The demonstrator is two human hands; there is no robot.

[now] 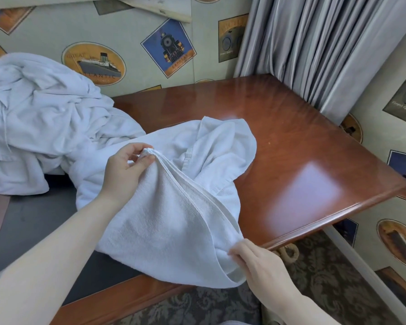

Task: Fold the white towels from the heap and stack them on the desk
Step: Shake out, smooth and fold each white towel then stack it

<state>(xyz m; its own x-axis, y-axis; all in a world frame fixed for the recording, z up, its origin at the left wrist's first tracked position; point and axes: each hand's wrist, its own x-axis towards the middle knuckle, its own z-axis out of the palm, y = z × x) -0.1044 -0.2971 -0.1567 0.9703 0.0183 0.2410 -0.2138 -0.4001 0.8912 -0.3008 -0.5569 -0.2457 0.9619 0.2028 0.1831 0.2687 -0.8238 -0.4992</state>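
Note:
A white towel (169,207) is stretched between my two hands above the front of the wooden desk (291,141). My left hand (127,170) pinches its upper corner between thumb and fingers. My right hand (256,259) pinches the lower corner near the desk's front edge. The towel's hemmed edge runs taut between the two hands, and its far part lies crumpled on the desk. A heap of white towels (40,118) lies at the left end of the desk, against the wall.
A dark inset panel (38,221) covers the desk's left part. Grey curtains (314,48) hang behind the desk's far right corner. Patterned wallpaper (136,38) backs the desk. A patterned carpet (314,277) lies below the front edge.

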